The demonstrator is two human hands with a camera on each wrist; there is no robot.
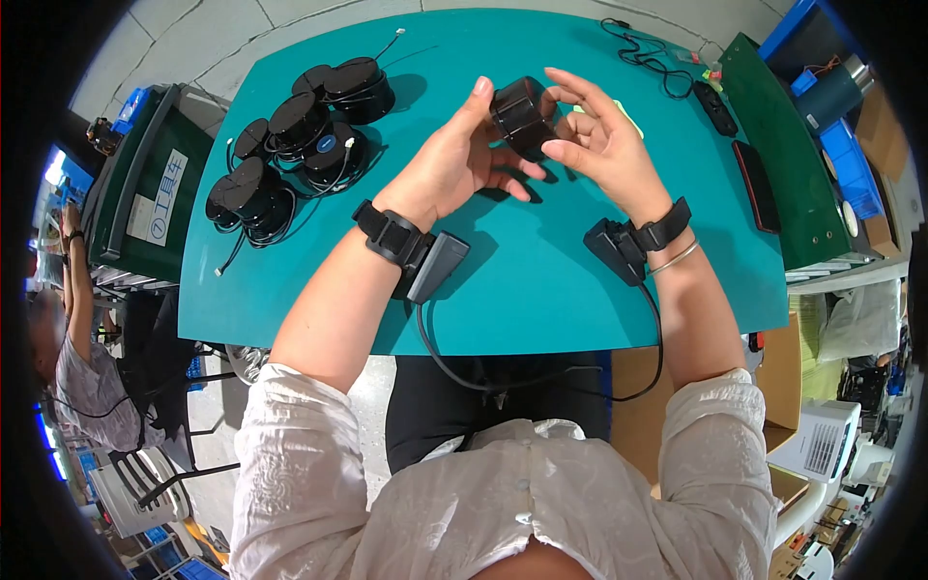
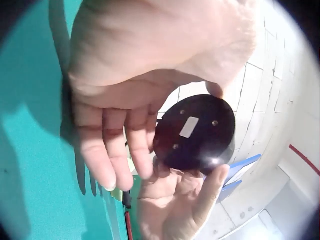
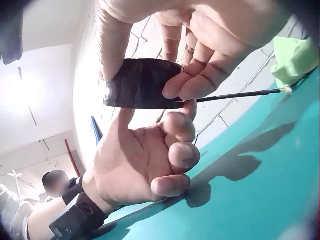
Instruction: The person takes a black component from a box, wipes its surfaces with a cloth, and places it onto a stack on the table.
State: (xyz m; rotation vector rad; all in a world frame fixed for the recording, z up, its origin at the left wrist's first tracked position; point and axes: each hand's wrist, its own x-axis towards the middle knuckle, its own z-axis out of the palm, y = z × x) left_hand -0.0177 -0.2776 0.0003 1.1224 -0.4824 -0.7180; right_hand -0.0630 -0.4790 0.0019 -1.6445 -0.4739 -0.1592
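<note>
A glossy black round part [image 1: 523, 118] is held up between both hands above the green tabletop. The left wrist view shows its flat face [image 2: 192, 132] with small screws and a white label. My left hand [image 1: 462, 159] grips one side with thumb and a finger, the other fingers spread below. My right hand [image 1: 607, 150] pinches the opposite side between thumb and fingers. In the right wrist view a thin black cable [image 3: 237, 95] runs out from beside the part [image 3: 145, 83].
Several black round parts with cables [image 1: 295, 121] stand at the table's left. A light green item [image 3: 295, 60] lies beyond my right hand. Black cable [image 1: 646, 53], a dark device [image 1: 715, 108] and a red-edged black object [image 1: 755, 187] lie at the right. Another person [image 1: 92, 358] is far left.
</note>
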